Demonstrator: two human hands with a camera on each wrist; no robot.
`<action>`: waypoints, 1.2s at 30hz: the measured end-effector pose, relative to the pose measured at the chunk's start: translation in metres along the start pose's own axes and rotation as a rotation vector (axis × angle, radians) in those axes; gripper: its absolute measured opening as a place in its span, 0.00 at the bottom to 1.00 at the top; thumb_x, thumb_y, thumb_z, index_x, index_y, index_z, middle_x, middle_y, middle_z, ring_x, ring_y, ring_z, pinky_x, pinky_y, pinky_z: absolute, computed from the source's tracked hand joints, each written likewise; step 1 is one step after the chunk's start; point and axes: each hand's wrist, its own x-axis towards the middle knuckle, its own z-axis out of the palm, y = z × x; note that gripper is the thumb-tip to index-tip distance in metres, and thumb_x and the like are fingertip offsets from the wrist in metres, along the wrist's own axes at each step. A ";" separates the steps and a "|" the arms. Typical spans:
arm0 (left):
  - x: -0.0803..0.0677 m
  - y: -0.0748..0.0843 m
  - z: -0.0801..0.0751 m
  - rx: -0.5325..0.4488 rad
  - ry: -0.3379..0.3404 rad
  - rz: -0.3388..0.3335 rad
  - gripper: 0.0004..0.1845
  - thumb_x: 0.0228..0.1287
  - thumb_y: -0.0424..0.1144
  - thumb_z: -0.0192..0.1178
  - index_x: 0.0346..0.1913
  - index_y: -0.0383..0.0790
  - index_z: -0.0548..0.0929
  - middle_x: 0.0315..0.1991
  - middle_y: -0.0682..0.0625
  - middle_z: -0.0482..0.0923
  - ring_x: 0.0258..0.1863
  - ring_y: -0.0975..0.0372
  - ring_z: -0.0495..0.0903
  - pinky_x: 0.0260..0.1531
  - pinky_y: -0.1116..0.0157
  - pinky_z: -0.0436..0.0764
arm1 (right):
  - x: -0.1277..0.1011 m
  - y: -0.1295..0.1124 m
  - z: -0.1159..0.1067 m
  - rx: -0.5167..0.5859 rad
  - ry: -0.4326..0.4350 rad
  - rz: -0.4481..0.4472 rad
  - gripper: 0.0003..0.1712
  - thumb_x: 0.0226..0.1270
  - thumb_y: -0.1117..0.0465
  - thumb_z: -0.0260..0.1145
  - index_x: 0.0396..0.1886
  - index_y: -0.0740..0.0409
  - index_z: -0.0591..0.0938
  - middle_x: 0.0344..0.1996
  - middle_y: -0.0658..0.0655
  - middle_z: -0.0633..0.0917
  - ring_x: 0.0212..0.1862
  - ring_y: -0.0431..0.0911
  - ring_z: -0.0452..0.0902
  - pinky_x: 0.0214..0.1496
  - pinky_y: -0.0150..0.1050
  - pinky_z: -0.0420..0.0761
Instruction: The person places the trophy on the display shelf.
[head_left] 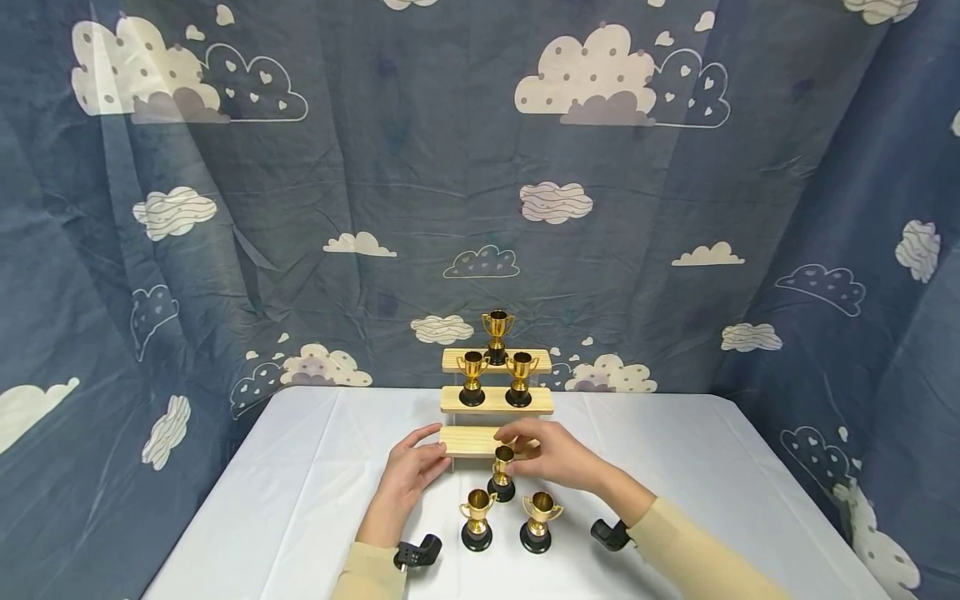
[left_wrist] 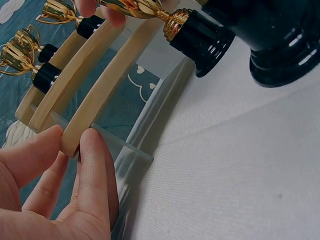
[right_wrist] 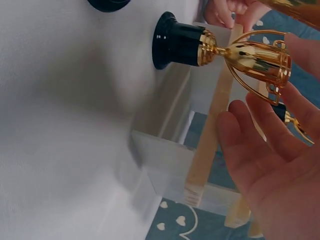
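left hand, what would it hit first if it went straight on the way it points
The left hand would meet the lowest wooden shelf at once: its fingers appear to pinch the shelf's left end.

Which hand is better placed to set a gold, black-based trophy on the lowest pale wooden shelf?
Right hand, probably: it holds one trophy near the shelf, while the left hand holds its left end.

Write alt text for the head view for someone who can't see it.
A person's right hand holds a gold trophy before a three-tier wooden stand while the left hand grips its lowest shelf. Three trophies stand on the upper tiers, two more on the white table in front.
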 end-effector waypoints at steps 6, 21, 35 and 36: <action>0.001 -0.001 0.000 0.012 -0.014 0.014 0.29 0.63 0.21 0.61 0.68 0.29 0.72 0.36 0.44 0.83 0.35 0.59 0.86 0.44 0.62 0.86 | 0.001 0.004 0.004 -0.031 0.026 -0.021 0.23 0.62 0.55 0.76 0.56 0.53 0.84 0.50 0.46 0.84 0.48 0.48 0.81 0.54 0.51 0.84; 0.002 0.000 0.001 0.007 -0.013 0.014 0.30 0.62 0.21 0.62 0.68 0.28 0.71 0.36 0.43 0.83 0.35 0.59 0.86 0.45 0.62 0.86 | 0.002 0.010 0.008 -0.050 0.057 0.014 0.21 0.61 0.55 0.76 0.54 0.52 0.86 0.45 0.42 0.86 0.45 0.46 0.82 0.51 0.48 0.85; 0.001 -0.001 0.000 0.006 -0.008 0.013 0.29 0.63 0.21 0.63 0.68 0.29 0.72 0.36 0.44 0.84 0.35 0.59 0.86 0.44 0.62 0.86 | 0.000 0.010 0.010 -0.070 0.060 0.013 0.20 0.61 0.55 0.76 0.53 0.50 0.86 0.45 0.42 0.86 0.45 0.49 0.83 0.51 0.49 0.85; 0.001 -0.001 0.000 0.007 -0.008 0.012 0.29 0.63 0.22 0.63 0.68 0.30 0.72 0.36 0.44 0.84 0.35 0.59 0.86 0.45 0.62 0.86 | 0.000 0.010 0.010 -0.074 0.058 0.015 0.20 0.61 0.55 0.76 0.53 0.51 0.86 0.45 0.42 0.85 0.45 0.48 0.83 0.51 0.49 0.84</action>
